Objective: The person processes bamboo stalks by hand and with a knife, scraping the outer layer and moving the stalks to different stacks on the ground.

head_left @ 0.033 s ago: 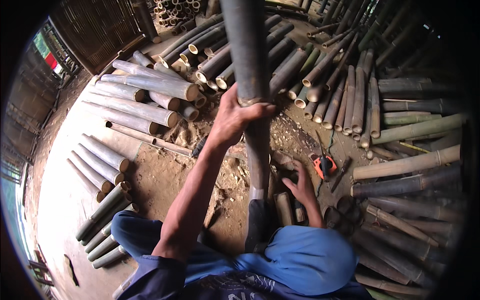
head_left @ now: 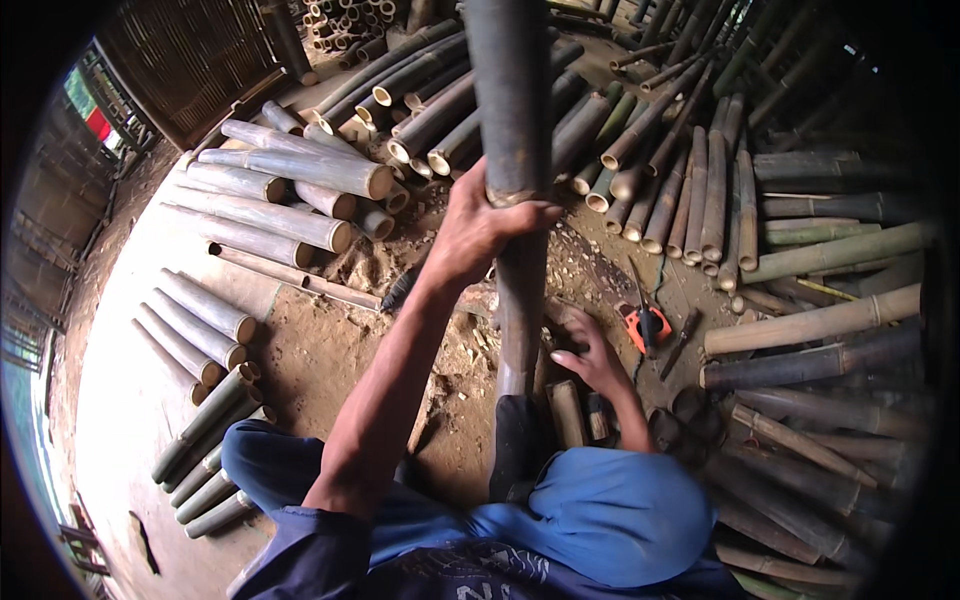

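Note:
My left hand (head_left: 490, 225) is wrapped round a thick dark bamboo pole (head_left: 510, 90) just at one of its joints. The pole stands close to upright in front of me, its lower end running down by a dark covering (head_left: 515, 440) between my legs. To the right of the pole, my right hand (head_left: 595, 355) is low, thumb and fingers apart. Its fingertips are close to a piece of wood behind the pole; whether they touch it I cannot tell. Short bamboo pieces (head_left: 567, 412) stand just below that hand.
An orange and black tool (head_left: 647, 326) lies on the ground at the right, with a dark knife-like tool (head_left: 680, 343) beside it. Cut bamboo lengths lie in piles at the left (head_left: 290, 175), far side and right (head_left: 810, 320). Wood chips (head_left: 460, 365) litter the ground.
The top of the bamboo pole has tipped slightly right, with my left hand moving along with it. My right hand has shifted a little upward and to the left.

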### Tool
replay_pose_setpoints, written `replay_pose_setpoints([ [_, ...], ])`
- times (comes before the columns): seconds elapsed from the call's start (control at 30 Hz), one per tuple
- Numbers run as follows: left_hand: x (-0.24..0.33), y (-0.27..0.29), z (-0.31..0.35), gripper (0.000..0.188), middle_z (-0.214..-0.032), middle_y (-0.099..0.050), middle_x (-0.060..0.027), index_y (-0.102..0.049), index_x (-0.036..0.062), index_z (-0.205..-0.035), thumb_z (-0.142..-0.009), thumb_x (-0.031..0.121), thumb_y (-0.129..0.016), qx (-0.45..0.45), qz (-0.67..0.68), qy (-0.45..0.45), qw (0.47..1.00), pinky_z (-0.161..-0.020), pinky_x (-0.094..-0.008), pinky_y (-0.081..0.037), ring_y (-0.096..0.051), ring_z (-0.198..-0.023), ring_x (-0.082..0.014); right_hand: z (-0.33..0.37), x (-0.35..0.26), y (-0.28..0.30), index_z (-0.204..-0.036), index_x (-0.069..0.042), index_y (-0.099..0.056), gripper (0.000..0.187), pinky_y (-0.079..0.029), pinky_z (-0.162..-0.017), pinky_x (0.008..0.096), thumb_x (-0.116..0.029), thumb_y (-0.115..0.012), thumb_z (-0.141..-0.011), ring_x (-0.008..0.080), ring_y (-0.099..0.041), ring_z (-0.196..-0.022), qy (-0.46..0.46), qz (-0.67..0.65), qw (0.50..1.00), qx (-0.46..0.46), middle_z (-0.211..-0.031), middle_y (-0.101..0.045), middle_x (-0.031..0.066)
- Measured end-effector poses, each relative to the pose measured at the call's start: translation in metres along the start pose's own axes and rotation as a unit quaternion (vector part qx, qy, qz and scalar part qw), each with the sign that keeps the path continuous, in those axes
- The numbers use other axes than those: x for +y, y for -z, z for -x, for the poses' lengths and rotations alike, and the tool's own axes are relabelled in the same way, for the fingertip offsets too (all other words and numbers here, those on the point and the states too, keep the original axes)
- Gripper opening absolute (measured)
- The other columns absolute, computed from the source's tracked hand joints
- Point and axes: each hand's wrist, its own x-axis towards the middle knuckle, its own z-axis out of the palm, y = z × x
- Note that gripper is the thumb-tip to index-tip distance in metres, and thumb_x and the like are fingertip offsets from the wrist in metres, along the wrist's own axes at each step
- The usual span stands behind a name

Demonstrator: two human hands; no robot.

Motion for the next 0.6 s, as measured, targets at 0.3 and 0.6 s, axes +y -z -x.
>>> replay_pose_setpoints([
  [0.3, 0.000, -0.055, -0.023, 0.067, -0.102, -0.072, -0.0056, -0.065, -0.0001, -0.120, -0.064, 0.017, -0.098, -0.134, -0.061, -0.066, 0.987, -0.091, -0.0337, -0.056, -0.067, -0.095, -0.0147, -0.069, -0.047, 0.024, -0.133, 0.001, -0.060, 0.068, -0.049, -0.106, 0.0405, -0.020, -0.090, -0.075, 0.0266, -0.065, -0.119, 0.075, 0.027, 0.989, -0.122, -0.124, -0.070, 0.0161],
  [0.6, -0.011, -0.046, -0.018, 0.069, -0.104, -0.071, -0.0042, -0.066, -0.0008, -0.123, -0.063, 0.012, -0.097, -0.186, -0.113, -0.059, 0.974, -0.093, -0.0319, -0.054, -0.065, -0.098, -0.0135, -0.082, -0.046, 0.013, -0.130, 0.001, -0.063, 0.064, -0.048, -0.108, 0.0414, -0.021, -0.089, -0.075, 0.0319, -0.064, -0.122, 0.095, 0.090, 0.984, -0.118, -0.124, -0.070, 0.0195],
])
